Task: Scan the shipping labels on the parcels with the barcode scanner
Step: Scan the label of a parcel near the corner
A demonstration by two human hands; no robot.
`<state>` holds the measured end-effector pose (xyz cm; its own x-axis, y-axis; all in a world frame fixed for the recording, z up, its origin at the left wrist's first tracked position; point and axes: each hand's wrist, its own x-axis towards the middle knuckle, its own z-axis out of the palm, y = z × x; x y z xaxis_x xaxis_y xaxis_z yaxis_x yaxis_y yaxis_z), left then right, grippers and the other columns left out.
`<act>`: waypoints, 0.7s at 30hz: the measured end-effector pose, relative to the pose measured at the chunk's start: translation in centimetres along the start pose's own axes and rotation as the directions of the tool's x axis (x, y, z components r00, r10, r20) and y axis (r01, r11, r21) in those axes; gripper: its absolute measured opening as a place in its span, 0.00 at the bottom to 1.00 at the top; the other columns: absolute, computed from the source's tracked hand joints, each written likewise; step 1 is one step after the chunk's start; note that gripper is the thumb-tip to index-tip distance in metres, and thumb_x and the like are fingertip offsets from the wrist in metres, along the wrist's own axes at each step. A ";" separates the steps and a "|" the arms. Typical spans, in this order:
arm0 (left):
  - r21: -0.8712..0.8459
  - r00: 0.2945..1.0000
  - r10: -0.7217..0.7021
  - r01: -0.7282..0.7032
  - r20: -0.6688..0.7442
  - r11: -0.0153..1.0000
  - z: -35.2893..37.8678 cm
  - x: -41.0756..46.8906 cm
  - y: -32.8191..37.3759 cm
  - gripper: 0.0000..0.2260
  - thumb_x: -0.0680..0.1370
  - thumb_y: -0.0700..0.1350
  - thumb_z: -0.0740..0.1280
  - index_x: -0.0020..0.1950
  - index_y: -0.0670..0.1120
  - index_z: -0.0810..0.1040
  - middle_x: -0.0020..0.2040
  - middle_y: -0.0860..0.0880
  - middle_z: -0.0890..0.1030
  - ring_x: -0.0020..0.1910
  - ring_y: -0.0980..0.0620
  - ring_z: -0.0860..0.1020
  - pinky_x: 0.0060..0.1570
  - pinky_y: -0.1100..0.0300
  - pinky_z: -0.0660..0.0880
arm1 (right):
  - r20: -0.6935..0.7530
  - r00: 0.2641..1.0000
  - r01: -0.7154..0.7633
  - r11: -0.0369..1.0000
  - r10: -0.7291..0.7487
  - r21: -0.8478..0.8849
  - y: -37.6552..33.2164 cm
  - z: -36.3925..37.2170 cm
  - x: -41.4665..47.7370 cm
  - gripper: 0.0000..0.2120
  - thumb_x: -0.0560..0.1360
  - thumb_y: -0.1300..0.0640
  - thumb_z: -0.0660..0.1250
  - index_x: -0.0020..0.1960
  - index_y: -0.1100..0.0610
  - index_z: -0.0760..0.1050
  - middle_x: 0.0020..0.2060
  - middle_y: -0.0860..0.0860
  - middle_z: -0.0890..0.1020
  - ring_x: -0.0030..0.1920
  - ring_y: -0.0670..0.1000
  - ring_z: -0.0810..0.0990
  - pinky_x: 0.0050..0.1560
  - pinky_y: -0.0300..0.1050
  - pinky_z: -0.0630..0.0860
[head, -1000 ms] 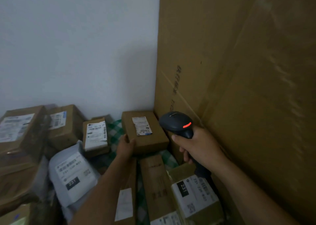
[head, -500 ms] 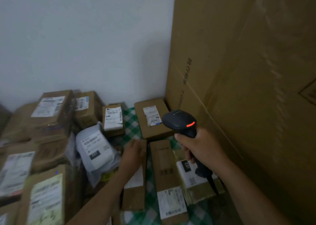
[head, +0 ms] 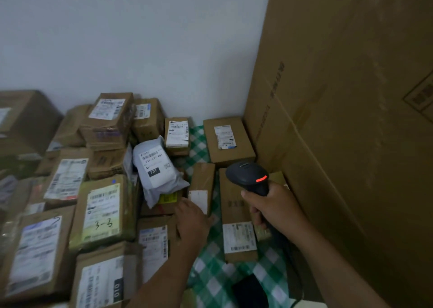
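My R hand grips black plastic barcode scanner. L hand on narrow brown cardboard parcel, grip unclear.

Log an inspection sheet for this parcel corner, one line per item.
Surface: green checked cloth, mostly covered.
Job's things: barcode scanner, red light on; labelled parcels piled left, grey mailer among them.
Clutter: dark flat object on the cloth, unidentifiable.
Hands: right hand grips the scanner; left hand on a narrow box, grip unclear.
Cables: dark lead seems to run below the scanner handle.
Surroundings: white wall; big cardboard carton at right.
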<state>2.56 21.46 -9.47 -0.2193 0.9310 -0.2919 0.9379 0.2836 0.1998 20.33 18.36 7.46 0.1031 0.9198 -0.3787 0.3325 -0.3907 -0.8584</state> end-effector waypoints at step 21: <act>-0.932 0.988 0.137 -0.119 -0.076 0.343 -14.1 -11.3 -1.6 0.28 0.70 0.56 0.76 0.68 0.58 0.72 0.62 0.57 0.79 0.59 0.57 0.78 0.59 0.56 0.78 | 0.002 0.995 0.100 0.954 -0.104 0.282 -2.6 2.3 -5.5 0.03 0.75 0.51 0.72 0.48 0.49 0.79 0.47 0.53 0.85 0.50 0.53 0.82 0.57 0.54 0.77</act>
<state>-0.27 13.68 6.67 -0.1087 0.9758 -0.1897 0.0979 0.2004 0.9748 16.73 14.21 10.97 0.0658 0.9554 -0.2878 0.0628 -0.2918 -0.9544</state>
